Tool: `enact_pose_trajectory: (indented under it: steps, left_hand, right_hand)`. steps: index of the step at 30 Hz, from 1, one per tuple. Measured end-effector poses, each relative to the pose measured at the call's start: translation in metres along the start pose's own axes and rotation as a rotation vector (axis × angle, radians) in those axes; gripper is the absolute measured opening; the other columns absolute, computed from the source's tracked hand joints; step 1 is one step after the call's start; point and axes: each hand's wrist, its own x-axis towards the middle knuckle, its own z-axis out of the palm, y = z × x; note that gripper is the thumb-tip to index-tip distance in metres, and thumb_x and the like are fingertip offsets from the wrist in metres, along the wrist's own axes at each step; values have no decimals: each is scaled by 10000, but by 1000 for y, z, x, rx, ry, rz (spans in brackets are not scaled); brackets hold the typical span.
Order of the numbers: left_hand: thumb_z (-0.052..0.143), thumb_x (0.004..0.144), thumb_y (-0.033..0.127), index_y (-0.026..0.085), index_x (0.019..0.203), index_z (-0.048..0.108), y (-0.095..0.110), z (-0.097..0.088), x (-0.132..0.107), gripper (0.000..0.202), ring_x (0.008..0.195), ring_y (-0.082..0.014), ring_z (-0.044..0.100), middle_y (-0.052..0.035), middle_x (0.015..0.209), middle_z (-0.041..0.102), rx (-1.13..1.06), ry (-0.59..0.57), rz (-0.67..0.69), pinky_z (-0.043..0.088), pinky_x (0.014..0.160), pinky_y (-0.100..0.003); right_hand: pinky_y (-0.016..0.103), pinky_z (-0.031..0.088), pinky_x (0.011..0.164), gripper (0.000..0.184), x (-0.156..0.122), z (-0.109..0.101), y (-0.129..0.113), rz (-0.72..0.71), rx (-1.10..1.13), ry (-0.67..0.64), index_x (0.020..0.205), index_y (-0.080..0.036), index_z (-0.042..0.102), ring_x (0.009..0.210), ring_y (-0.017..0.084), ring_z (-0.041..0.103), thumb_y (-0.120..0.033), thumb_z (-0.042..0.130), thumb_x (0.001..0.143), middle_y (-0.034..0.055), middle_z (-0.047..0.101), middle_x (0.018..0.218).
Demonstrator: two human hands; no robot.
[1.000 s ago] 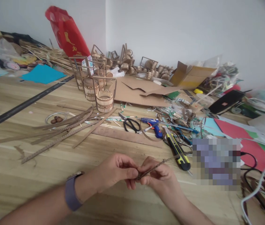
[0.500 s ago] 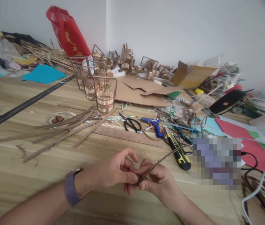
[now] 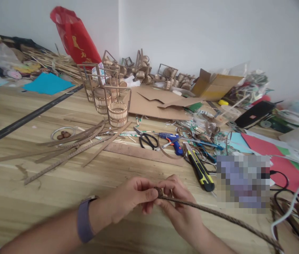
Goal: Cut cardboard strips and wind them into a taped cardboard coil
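Observation:
Both my hands meet low in the middle of the view, above the wooden table [image 3: 33, 197]. My left hand [image 3: 130, 199], with a purple watch on its wrist, pinches the rolled-up end of a corrugated cardboard strip [image 3: 218, 213]. My right hand [image 3: 177, 204] is closed on the same strip just beside that little coil. The strip's loose length trails away to the lower right, over my right forearm and towards the table's corner.
Loose cardboard strips [image 3: 67, 148] lie to the left. Black scissors [image 3: 146, 139], a blue glue gun [image 3: 173, 141] and a yellow-black utility knife [image 3: 201, 171] lie just beyond my hands. Small stick baskets [image 3: 117, 113], flat cardboard [image 3: 154, 102], coloured paper and cables crowd the back and right.
The strip pointed up and to the right a second ago. It has swung down and now trails to the lower right, with its end curled into a small roll between my fingers.

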Motion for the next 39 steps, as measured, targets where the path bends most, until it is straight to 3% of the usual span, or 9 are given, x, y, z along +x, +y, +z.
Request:
enact_pose_trajectory:
  steps: [3,7,11,15,19,25,29,33,39]
  left_hand:
    - [765,706,652,135,794,661,-1,-1,0,535,500,-77,445,40,610,541,61,14,57,333,506,-219]
    - [656,801,680,130,878,677,2,-4,-2,555,519,-80,442,40,606,522,235,-56,99,323,505,-210]
    - [613,811,710,119,887,681,7,-9,-6,599,530,-90,459,29,616,530,350,-49,66,353,507,-214]
    - [624,776,737,123,891,685,11,-13,-7,627,506,-93,459,37,591,528,419,-54,-10,352,489,-217]
    - [676,717,746,140,752,634,12,-16,-6,608,496,-89,474,41,572,530,397,-96,-55,326,475,-211]
    - [796,611,697,132,793,647,6,-12,0,612,511,-84,481,29,632,582,174,-61,-46,367,495,-214]
    - [809,626,667,121,799,670,4,-7,1,589,506,-75,464,36,616,562,129,-43,-32,349,489,-210]
    - [790,646,674,123,826,676,8,-6,-1,591,505,-71,466,42,626,558,188,-75,-49,358,486,-208]
    - [781,634,698,138,780,640,12,-12,-2,596,498,-82,487,41,603,564,246,-111,-61,374,484,-209]
  right_hand:
    - [218,454,534,219,0,0,2,27,-8,-30,842,-239,655,607,136,551,-452,683,883,-22,561,689]
    - [233,489,601,178,-5,-3,9,40,16,-136,918,-252,685,664,146,598,-413,726,855,-18,586,718]
    - [250,520,654,253,-6,-6,13,43,106,-232,1124,-295,705,741,156,634,-401,687,895,13,636,801]
    - [278,525,643,290,-1,-8,12,57,177,-283,1100,-281,742,732,168,646,-473,649,904,38,654,801]
    - [287,512,634,336,2,-9,11,93,206,-320,1026,-247,757,711,171,639,-529,660,871,36,653,775]
    - [234,445,570,197,-3,-3,6,76,164,-154,897,-239,703,640,136,562,-434,706,873,-14,566,705]
    - [228,416,546,242,-8,2,7,124,199,-90,800,-231,650,625,131,529,-456,721,853,-26,534,701]
    - [244,434,585,257,-5,0,10,129,218,-170,814,-222,646,642,134,546,-453,759,817,-29,545,704]
    - [267,484,651,236,2,-9,10,90,196,-365,1026,-241,715,731,153,606,-411,710,862,6,602,784]
